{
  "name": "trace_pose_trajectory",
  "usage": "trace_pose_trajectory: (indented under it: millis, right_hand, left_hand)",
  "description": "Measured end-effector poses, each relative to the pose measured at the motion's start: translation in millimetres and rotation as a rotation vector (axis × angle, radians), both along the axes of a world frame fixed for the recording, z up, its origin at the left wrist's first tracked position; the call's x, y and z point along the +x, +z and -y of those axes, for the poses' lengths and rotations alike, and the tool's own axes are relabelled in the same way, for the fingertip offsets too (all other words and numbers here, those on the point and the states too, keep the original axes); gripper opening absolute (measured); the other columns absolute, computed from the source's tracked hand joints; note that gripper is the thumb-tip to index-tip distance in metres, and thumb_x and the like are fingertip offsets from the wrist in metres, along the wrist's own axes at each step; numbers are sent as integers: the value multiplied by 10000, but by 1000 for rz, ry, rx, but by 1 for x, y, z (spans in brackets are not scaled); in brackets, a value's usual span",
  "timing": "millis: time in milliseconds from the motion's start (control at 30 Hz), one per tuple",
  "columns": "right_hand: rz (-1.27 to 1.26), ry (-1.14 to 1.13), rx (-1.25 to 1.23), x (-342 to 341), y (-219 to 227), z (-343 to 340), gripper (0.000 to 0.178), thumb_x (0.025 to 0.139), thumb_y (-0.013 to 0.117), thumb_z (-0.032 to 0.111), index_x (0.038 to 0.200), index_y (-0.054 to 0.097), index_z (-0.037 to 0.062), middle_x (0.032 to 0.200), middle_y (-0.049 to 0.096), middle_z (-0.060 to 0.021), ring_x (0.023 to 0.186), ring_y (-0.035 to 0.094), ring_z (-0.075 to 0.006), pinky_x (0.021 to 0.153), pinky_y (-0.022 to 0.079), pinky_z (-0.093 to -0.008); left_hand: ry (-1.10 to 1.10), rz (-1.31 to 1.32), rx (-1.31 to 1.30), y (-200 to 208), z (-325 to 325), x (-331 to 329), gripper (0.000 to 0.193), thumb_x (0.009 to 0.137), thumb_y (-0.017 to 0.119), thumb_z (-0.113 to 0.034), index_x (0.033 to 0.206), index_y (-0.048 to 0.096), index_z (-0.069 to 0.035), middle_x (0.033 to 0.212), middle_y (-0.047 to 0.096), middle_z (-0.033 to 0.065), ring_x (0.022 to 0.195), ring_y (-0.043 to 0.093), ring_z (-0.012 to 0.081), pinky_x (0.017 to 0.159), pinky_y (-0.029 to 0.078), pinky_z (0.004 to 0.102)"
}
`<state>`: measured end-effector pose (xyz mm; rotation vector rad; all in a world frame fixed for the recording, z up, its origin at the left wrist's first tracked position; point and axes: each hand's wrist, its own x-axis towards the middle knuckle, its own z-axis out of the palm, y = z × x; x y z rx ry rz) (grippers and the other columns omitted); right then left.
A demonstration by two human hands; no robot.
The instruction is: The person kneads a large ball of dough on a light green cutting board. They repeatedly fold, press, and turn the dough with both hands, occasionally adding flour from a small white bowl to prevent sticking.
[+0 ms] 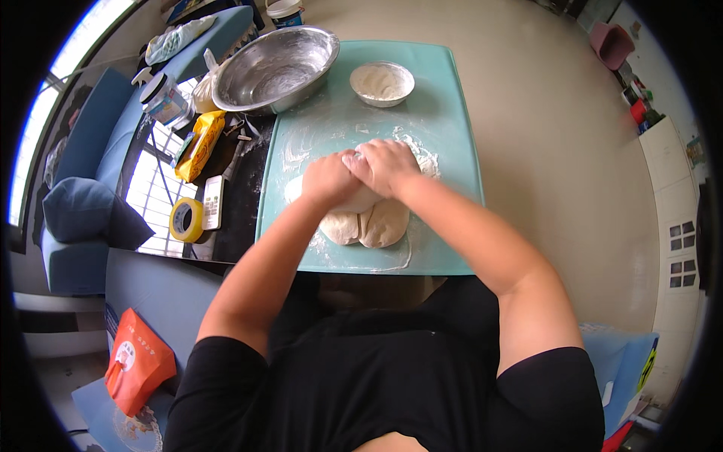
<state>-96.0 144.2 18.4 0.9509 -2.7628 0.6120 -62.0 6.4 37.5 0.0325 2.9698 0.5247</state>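
A pale lump of dough lies on a floury turquoise board, with a crease down its near part. My left hand presses on the dough from the left, its fingers curled over the far side. Beside it my right hand is also curled over the dough, and the two hands meet at the thumbs. The far part of the dough and most fingertips are hidden beneath the hands. Loose white flour is scattered just beyond my right hand.
A small bowl of flour and a large steel basin stand at the far side. On the black table to the left are yellow tape, a remote control, a yellow packet and a clear jar.
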Motion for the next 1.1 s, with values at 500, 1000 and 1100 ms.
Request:
trace_pose_trajectory:
  millis: [500, 1000, 1100]
  right_hand:
    - [-333, 30, -187, -16, -45, -14, 500, 764, 538, 414, 1111, 551, 54, 1083, 570, -133, 1010, 529, -307, 906, 381, -440]
    - [-92, -190, -81, -104, -48, 22, 329, 850, 462, 413, 858, 586, 109, 814, 653, -115, 794, 629, -305, 754, 465, -439]
    - [60, -256, 55, -99, -38, 11, 410, 868, 436, 469, 912, 622, 106, 922, 663, -134, 917, 619, -296, 839, 454, -413]
  left_hand:
    - [-60, -576, -61, -56, -11, -10, 463, 817, 498, -376, 1192, 518, -106, 1179, 557, 92, 1075, 513, 293, 957, 344, 423]
    - [71, -298, -185, -59, 12, -115, 325, 889, 442, -408, 1019, 632, -177, 995, 661, 86, 951, 608, 299, 821, 470, 399]
    - [71, -173, -172, -56, 0, -116, 377, 918, 391, -442, 1042, 631, -179, 1048, 655, 117, 997, 602, 311, 851, 466, 408]
